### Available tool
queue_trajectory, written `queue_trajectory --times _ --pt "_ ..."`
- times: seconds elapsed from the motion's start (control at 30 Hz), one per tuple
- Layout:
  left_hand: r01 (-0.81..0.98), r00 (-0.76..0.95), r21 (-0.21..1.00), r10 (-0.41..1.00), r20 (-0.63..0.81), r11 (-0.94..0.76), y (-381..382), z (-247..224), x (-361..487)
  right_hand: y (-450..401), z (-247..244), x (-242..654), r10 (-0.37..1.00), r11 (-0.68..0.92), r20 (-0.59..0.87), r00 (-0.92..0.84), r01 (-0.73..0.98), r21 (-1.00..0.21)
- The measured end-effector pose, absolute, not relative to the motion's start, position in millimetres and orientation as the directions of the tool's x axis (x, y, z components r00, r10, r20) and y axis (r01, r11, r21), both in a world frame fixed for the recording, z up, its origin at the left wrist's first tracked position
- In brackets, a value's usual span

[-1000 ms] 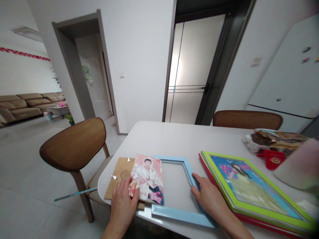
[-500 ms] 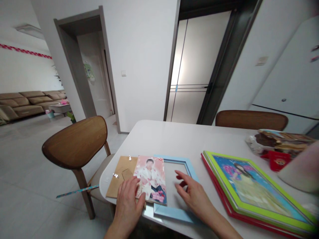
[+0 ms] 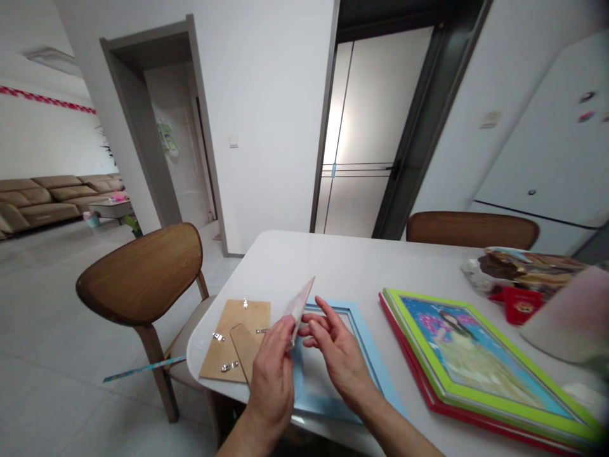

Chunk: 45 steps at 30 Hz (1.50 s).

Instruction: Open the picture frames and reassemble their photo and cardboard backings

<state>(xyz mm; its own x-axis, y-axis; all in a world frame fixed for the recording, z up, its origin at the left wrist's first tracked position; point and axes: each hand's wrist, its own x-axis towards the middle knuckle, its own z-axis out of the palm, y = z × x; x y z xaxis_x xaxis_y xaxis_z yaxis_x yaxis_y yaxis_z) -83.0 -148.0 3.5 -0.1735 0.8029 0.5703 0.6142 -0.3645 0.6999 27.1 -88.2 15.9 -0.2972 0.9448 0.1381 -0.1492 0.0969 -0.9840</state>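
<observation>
A pink photo print (image 3: 301, 304) stands tilted nearly edge-on above the table, and my left hand (image 3: 272, 373) grips it between thumb and fingers. My right hand (image 3: 341, 358) is just right of the print, fingers bent and apart, holding nothing; whether a fingertip touches the print I cannot tell. Under my right hand lies a light blue picture frame (image 3: 380, 374), partly covered by the hands. To the left, a brown backing board (image 3: 213, 360) with metal clips and a stand flap (image 3: 243, 343) lies near the table corner, partly behind my left hand.
Right of the blue frame lies a lime-green framed picture (image 3: 476, 355) stacked on a red frame (image 3: 413, 362). Beyond are a red packet (image 3: 522, 306) and a pale pink object (image 3: 566, 317). Wooden chairs stand at the left (image 3: 143, 279) and far side (image 3: 471, 230) of the white table (image 3: 328, 254).
My left hand has lifted the photo print off the backing board and turned it up on edge, uncovering the clips and flap. My right hand has moved left towards the print.
</observation>
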Motion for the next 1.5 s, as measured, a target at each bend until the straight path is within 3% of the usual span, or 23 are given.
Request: queue_trajectory --times 0.13,0.23,0.3,0.37,0.47,0.57,0.7,0.8,0.93,1.03,1.13,1.2,1.3,1.4,1.5 --pt "0.136 -0.432 0.93 0.825 0.365 -0.341 -143.5 23.4 -61.8 -85.0 -3.1 42.9 0.974 -0.104 -0.104 -0.203 0.012 -0.995" --pt "-0.252 -0.399 0.926 0.902 0.164 -0.28 -141.2 19.8 -45.5 -81.1 -12.6 55.1 0.957 -0.155 -0.138 -0.256 -0.046 -0.987" --pt "-0.321 -0.349 0.919 0.931 0.111 -0.23 -141.0 10.1 -42.4 -75.4 -12.2 66.7 0.962 -0.123 -0.105 -0.251 -0.057 -0.991" --pt "-0.216 -0.339 0.961 0.936 0.093 -0.174 -143.6 -1.4 -48.9 -66.4 -10.3 81.1 0.968 -0.129 -0.126 -0.218 0.002 -0.992" --pt "0.199 -0.341 0.975 0.925 0.167 -0.103 -153.4 -17.5 -73.9 -51.7 -11.3 100.4 0.977 -0.139 -0.158 -0.144 0.139 -0.981" --pt "0.619 -0.233 0.774 0.91 0.343 -0.134 -165.5 -30.7 -106.7 -43.5 -15.8 106.8 0.985 -0.112 -0.139 -0.098 0.237 -0.965" --pt "0.903 -0.167 0.429 0.905 0.391 -0.019 -178.5 -44.8 -148.9 -41.8 -16.1 100.4 0.989 0.04 -0.029 -0.147 0.443 -0.896" --pt "0.965 -0.176 0.25 0.913 0.367 0.085 -188.2 -53.2 -175.1 -41.4 -11.8 96.3 0.985 0.163 0.085 -0.15 0.653 -0.74" --pt "0.992 0.03 0.1 0.92 0.392 -0.075 -200.5 -61.2 -197.5 -41.4 -10.0 93.9 0.971 0.221 0.204 -0.128 0.813 -0.539" --pt "0.984 0.12 0.064 0.878 0.464 -0.168 -206.9 -61.8 -204.8 -40.2 -13.6 92.5 0.948 0.275 0.264 -0.179 0.878 -0.392" --pt "0.97 0.115 0.123 0.841 0.528 -0.21 -212.0 -59.2 -207.4 -36.4 -19.0 92.6 0.92 0.328 0.316 -0.232 0.898 -0.293" --pt "0.965 0.096 0.15 0.821 0.563 -0.216 -214.0 -58.7 -208.4 -34.7 -21.5 93.8 0.906 0.349 0.338 -0.254 0.9 -0.26" --pt "0.98 0.109 0.072 0.8 0.589 -0.186 -213.0 -61.4 -210.8 -39.5 -20.9 96.2 0.888 0.387 0.366 -0.278 0.883 -0.266" --pt "0.981 0.184 -0.05 0.818 0.545 -0.188 -208.6 -64.6 -215.1 -53.0 -17.7 97.2 0.814 0.564 0.365 -0.452 0.768 -0.305" --pt "0.973 0.213 -0.05 0.794 0.569 -0.225 -206.0 -63.5 -220.2 -64.7 -17.7 95.5 0.719 0.695 0.309 -0.623 0.646 -0.315"
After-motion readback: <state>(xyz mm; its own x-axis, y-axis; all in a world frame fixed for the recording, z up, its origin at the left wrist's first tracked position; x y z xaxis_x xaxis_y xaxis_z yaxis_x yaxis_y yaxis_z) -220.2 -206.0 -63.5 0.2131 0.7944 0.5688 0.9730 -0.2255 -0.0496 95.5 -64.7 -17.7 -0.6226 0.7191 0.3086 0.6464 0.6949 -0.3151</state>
